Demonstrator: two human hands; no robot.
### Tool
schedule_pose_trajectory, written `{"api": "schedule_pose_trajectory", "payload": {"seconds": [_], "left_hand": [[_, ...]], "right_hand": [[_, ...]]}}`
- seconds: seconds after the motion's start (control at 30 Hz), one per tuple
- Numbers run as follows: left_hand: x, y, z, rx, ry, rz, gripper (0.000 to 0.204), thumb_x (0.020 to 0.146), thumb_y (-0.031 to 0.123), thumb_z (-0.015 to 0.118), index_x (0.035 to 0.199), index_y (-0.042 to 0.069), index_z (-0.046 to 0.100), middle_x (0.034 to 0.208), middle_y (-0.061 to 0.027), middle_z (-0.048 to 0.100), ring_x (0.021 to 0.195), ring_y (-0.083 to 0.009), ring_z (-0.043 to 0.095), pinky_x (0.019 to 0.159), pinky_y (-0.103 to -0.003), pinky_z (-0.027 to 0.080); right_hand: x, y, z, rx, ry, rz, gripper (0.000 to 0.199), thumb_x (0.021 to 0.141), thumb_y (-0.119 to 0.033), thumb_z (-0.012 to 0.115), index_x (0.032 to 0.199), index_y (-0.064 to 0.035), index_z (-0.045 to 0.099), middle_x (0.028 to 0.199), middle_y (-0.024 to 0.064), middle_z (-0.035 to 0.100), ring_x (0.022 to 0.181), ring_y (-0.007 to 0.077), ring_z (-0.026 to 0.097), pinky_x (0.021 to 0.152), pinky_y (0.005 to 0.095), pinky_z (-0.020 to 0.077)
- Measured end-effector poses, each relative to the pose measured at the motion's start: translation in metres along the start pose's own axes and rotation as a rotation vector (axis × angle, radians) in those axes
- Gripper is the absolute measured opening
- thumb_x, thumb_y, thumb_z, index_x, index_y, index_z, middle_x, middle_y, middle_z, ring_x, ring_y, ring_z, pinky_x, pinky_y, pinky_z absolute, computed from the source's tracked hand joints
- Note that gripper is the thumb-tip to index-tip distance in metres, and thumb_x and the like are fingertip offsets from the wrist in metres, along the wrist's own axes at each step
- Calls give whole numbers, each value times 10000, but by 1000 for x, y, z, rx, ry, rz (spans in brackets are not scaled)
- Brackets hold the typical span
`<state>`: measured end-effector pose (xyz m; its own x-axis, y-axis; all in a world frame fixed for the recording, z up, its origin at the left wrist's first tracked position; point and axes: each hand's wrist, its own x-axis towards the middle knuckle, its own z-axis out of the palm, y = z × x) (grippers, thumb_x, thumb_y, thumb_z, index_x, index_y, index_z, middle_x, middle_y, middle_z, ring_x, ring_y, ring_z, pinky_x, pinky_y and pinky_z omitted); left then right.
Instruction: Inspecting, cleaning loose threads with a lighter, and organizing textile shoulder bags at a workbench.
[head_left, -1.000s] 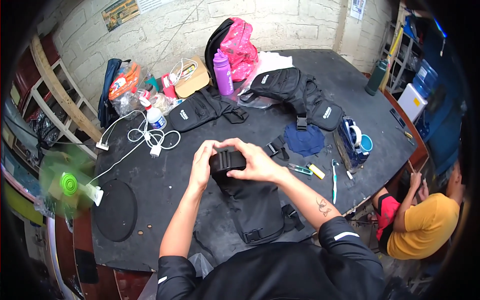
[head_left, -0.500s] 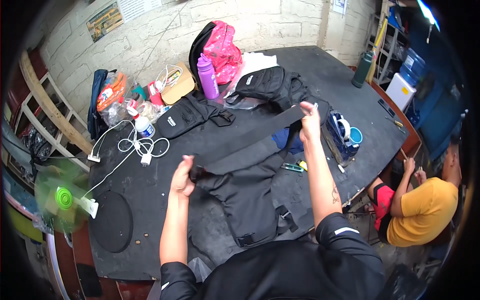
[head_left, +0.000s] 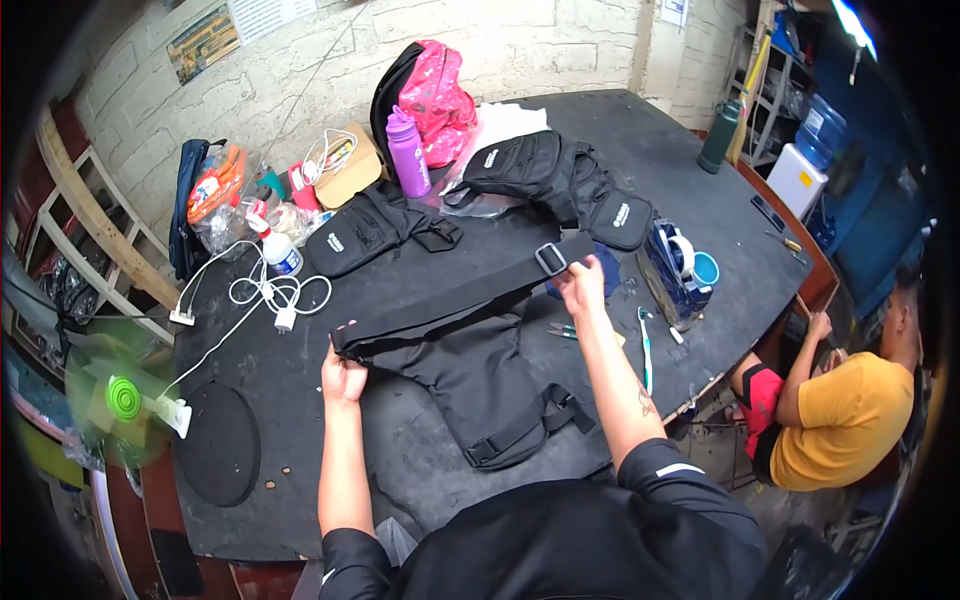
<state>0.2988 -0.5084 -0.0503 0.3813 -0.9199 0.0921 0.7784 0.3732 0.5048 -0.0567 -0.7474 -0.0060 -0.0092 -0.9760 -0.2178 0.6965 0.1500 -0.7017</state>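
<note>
A wide black strap [head_left: 450, 300] is stretched between my two hands, above a black fabric bag [head_left: 470, 375] that lies on the dark table. My left hand [head_left: 344, 374] grips the strap's left end, beside the bag's upper corner. At the other end, my right hand [head_left: 582, 284] is closed on the strap just by its slide buckle [head_left: 550, 260]. Smaller straps with a plastic buckle [head_left: 482, 450] hang off the bag's near edge. A toothbrush [head_left: 645, 350] and small snips [head_left: 563, 330] lie right of the bag.
Black bags [head_left: 360, 230], a purple bottle [head_left: 407, 155] and a pink backpack [head_left: 440, 100] stand along the back. Left are a spray bottle [head_left: 280, 250], white cords [head_left: 275, 290] and a spinning green fan [head_left: 123, 398]. A person in a yellow shirt [head_left: 850, 425] sits at the right.
My hands have shifted left with the strap, and my right hand has lowered. The slide buckle now shows beside my right hand. The toothbrush has come into sight.
</note>
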Motion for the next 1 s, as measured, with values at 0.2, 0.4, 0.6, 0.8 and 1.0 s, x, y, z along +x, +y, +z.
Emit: {"api": "schedule_pose_trajectory", "payload": {"seconds": [0.2, 0.4, 0.6, 0.8, 1.0], "left_hand": [[20, 39, 18, 1302, 442, 135, 217, 913, 97, 480, 1065, 53, 629, 935, -66, 645, 861, -204, 607, 805, -327, 465], [52, -64, 173, 1319, -155, 555, 258, 873, 171, 608, 1090, 33, 632, 1008, -94, 631, 933, -176, 600, 855, -291, 462], [74, -149, 222, 1177, -298, 16, 213, 816, 140, 697, 986, 29, 634, 875, -6, 615, 817, -84, 554, 771, -230, 435], [69, -157, 220, 1139, -210, 279, 130, 853, 127, 636, 879, 9, 590, 718, -27, 568, 730, -97, 549, 662, -255, 432], [66, -153, 225, 1315, -232, 173, 167, 832, 140, 666, 811, 1, 577, 627, -46, 506, 668, -103, 481, 603, -272, 371]], "right_hand": [[-19, -5, 18, -378, -239, -355, 608, 673, 133, 598, 1216, -45, 393, 871, 78, 636, 686, 114, 574, 585, 226, 449], [-45, -1, 44, -392, -350, -390, 650, 624, 173, 539, 1218, -55, 406, 844, 55, 638, 652, 69, 520, 599, 191, 406], [-48, -33, -1, -818, -584, -415, 533, 645, 38, 667, 1151, -66, 535, 904, 47, 587, 750, 102, 539, 653, 263, 465], [-50, -50, -102, -2047, -64, -716, 214, 753, -158, 690, 898, -21, 614, 941, 152, 587, 779, 337, 595, 716, 405, 492], [-37, -34, -86, -1484, -36, -622, 75, 902, -83, 502, 943, -26, 477, 831, 185, 593, 838, 384, 590, 713, 441, 452]]}}
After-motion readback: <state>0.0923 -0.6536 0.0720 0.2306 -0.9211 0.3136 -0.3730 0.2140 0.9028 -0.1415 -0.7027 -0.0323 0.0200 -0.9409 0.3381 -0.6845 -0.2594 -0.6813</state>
